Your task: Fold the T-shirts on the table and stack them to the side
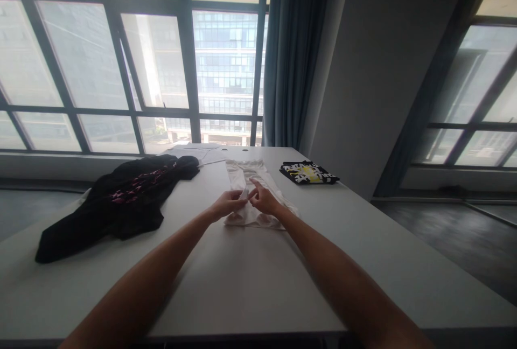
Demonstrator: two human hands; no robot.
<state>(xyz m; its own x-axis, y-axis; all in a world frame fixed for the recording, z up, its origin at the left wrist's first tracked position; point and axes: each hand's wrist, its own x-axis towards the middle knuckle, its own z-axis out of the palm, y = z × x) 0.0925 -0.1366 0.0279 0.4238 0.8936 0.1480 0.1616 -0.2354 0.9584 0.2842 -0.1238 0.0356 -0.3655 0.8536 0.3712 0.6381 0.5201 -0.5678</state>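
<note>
A white cloth garment [258, 174] lies partly folded on the white table [242, 279], in front of me. My left hand [229, 203] is at its left side, with thumb and fingers closed on a fold of the white cloth. My right hand [262, 198] is over the middle of the cloth, close beside the left fingertips, its index finger extended and the thumb near the same fold. Whether the right fingers pinch any cloth cannot be made out.
A black garment with a pink print [133, 190] lies spread at the left of the table. A folded black garment with white and yellow print [309, 172] sits at the right. Beyond the table's far edge are windows and a dark blue curtain [294, 58].
</note>
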